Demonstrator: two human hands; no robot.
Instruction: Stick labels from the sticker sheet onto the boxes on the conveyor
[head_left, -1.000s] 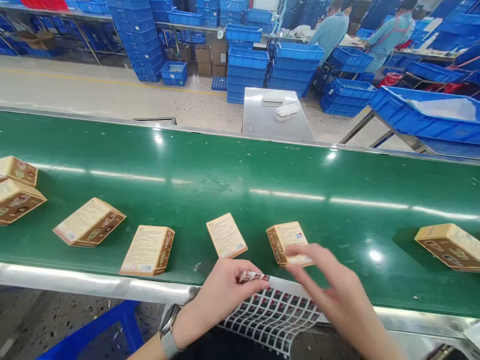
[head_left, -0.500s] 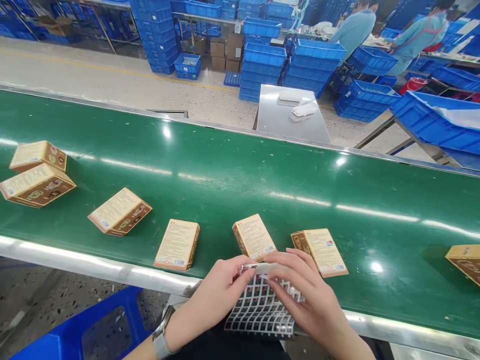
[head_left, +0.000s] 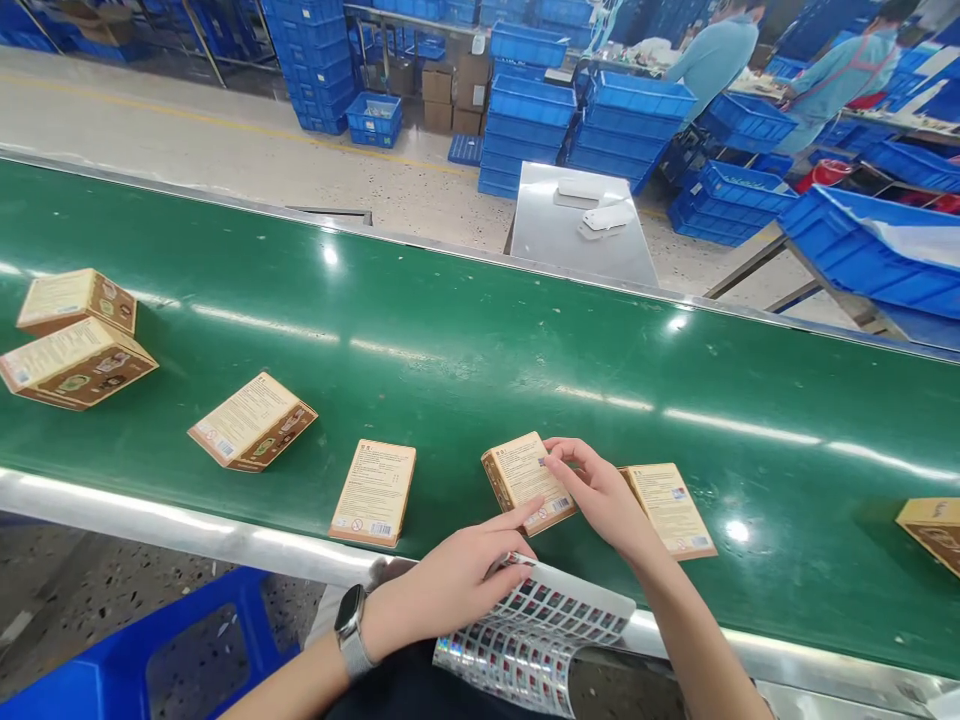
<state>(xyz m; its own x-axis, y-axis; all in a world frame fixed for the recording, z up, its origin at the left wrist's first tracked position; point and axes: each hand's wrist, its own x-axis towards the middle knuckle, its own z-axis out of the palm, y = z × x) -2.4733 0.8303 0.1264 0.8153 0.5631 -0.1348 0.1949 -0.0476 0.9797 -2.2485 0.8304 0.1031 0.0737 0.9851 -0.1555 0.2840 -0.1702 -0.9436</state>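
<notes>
My left hand (head_left: 469, 580) grips a curled sheet of small stickers (head_left: 577, 605) between thumb and fingers, its index finger stretched onto the lower part of a cream-and-brown box (head_left: 517, 470). At the box's upper right edge, my right hand (head_left: 596, 490) has thumb and index finger closed at a small sticker (head_left: 542, 462), partly hidden by the fingertips. Just right of it lies another box (head_left: 671, 505) with a small coloured sticker on its face, its left side partly behind my right hand. A box (head_left: 375, 490) without such a sticker lies to the left.
More boxes lie on the green conveyor belt (head_left: 450, 390), one box (head_left: 255, 420) and an overlapping pair at left, another box (head_left: 934, 530) at far right. A metal rail edges the belt. Below left is a blue stool (head_left: 255, 620). Blue crates and two people are beyond.
My right hand has gone from the sticker sheet to the middle box, where a small sticker now shows at its fingertips. My left index finger has stretched onto that box. Boxes shifted rightward in view.
</notes>
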